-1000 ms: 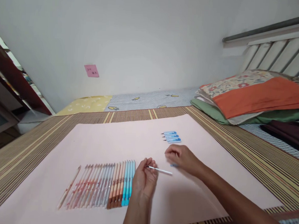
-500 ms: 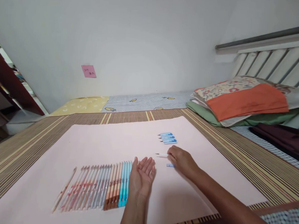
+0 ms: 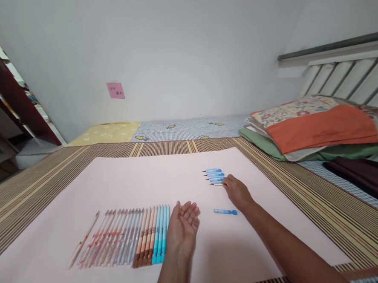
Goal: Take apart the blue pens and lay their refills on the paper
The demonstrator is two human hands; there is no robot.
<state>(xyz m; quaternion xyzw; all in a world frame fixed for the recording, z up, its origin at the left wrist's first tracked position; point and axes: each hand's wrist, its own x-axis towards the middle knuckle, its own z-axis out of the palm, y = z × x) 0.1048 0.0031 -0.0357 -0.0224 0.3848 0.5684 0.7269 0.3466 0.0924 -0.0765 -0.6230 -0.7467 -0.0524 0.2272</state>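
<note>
My right hand (image 3: pixel 238 193) pinches a slim white pen (image 3: pixel 216 184) with a dark tip pointing left, just below a small stack of blue pens (image 3: pixel 214 174). Under that hand, apart from it, a blue pen cap (image 3: pixel 225 211) lies on the pale pink sheet (image 3: pixel 135 179). My left hand (image 3: pixel 185 226) rests palm up with fingers loosely spread and holds nothing. Close to its left side stand turquoise pens (image 3: pixel 160 233) in a row, followed by brown and peach pens (image 3: pixel 145 237) and clear pens with reddish patterns (image 3: pixel 109 239).
One pen (image 3: pixel 84 239) lies slightly apart at the row's left end. The sheet is spread on a striped mat (image 3: pixel 163 147). Folded pillows (image 3: pixel 321 126) are stacked at the right, near dark cloth (image 3: pixel 359 177). A pink note (image 3: pixel 115 90) sticks to the wall.
My right hand has moved up with the white pen, to just below the blue pens. The blue cap now shows in full. My left hand stays palm up.
</note>
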